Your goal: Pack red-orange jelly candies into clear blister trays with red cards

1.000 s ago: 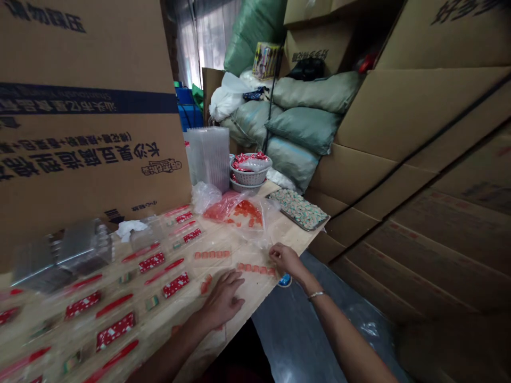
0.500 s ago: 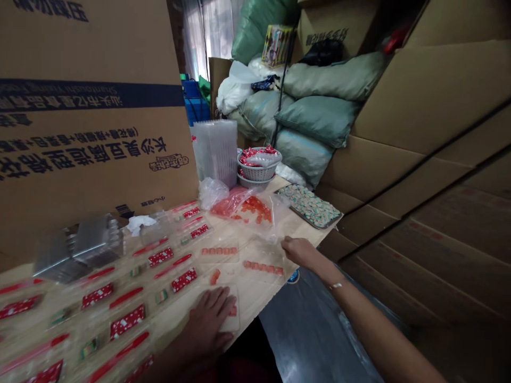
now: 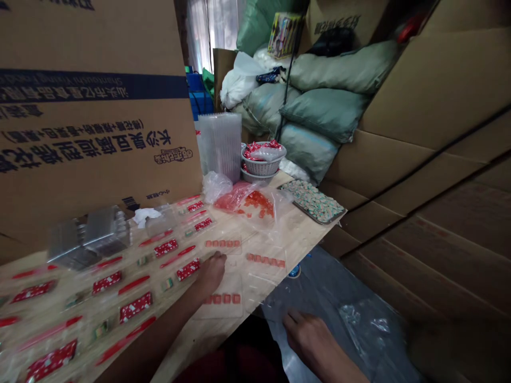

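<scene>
My left hand (image 3: pixel 212 274) is over the table with its fingers curled together, between two clear trays of red square pieces. Whatever its fingertips hold, if anything, is hidden. Just in front of it is a clear tray with a row of red pieces (image 3: pixel 222 243); below it, the nearer tray's red pieces (image 3: pixel 227 299) are partly covered by my forearm. Another row of red pieces (image 3: pixel 265 260) lies to the right. Beyond the table's front edge, my right hand (image 3: pixel 309 332) is slightly blurred, fingers bent inward, its grip hidden. A faint clear plastic tray (image 3: pixel 261 287) shows near it at the edge.
A plastic bag of red pieces (image 3: pixel 259 205) lies open farther back, beside a metal tray of small green-and-beige pieces (image 3: pixel 315 201). Baskets of red packets (image 3: pixel 263 159) and stacked clear trays (image 3: pixel 220 146) stand behind. A large carton (image 3: pixel 96 133) rises at left, above rows of filled trays.
My left hand has lifted off the nearest tray and moved forward, uncovering its red pieces. My right hand has drawn back from beside the bag toward me, past the table edge.
</scene>
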Action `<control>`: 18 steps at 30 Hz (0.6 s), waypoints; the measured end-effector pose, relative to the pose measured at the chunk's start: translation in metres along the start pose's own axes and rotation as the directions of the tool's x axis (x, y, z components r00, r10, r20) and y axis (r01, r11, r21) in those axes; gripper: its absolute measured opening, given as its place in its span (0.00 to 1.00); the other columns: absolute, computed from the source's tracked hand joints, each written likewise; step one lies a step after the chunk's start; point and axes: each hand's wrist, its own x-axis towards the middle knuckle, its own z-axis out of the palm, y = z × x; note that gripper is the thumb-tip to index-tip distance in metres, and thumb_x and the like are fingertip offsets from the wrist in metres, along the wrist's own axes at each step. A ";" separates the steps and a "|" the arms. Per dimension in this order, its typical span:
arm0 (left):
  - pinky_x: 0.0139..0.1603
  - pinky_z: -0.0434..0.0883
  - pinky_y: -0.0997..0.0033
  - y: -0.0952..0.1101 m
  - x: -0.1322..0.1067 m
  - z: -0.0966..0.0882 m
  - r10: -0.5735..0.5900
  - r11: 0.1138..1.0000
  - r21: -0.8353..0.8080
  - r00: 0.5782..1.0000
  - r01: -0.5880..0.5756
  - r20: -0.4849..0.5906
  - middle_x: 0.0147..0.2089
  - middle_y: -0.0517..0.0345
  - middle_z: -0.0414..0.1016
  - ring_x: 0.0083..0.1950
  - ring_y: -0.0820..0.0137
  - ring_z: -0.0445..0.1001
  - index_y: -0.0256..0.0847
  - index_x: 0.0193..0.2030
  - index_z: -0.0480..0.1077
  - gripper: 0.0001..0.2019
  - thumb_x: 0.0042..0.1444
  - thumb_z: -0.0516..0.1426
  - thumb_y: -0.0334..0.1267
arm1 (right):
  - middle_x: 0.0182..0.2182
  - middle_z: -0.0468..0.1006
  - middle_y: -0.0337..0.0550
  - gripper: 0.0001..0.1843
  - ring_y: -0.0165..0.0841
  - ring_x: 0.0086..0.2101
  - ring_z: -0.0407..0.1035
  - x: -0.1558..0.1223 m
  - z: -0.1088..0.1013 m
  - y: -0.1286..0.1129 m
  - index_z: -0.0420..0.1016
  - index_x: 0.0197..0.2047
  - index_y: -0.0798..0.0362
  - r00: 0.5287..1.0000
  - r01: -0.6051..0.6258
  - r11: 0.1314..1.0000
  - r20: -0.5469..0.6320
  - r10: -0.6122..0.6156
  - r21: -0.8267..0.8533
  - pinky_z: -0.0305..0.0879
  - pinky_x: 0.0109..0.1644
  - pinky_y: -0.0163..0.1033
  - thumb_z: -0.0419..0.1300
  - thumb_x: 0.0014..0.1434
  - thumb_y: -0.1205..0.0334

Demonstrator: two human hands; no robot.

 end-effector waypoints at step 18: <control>0.47 0.65 0.66 0.002 -0.043 0.043 0.239 0.947 -0.190 0.964 -0.258 -0.116 0.40 0.55 0.67 0.43 0.67 0.67 0.42 0.39 0.66 0.12 0.56 0.45 0.27 | 0.32 0.75 0.44 0.11 0.34 0.27 0.72 0.027 -0.013 0.030 0.67 0.33 0.51 0.977 -0.029 0.981 -0.202 0.068 0.192 0.57 0.25 0.36 0.47 0.56 0.73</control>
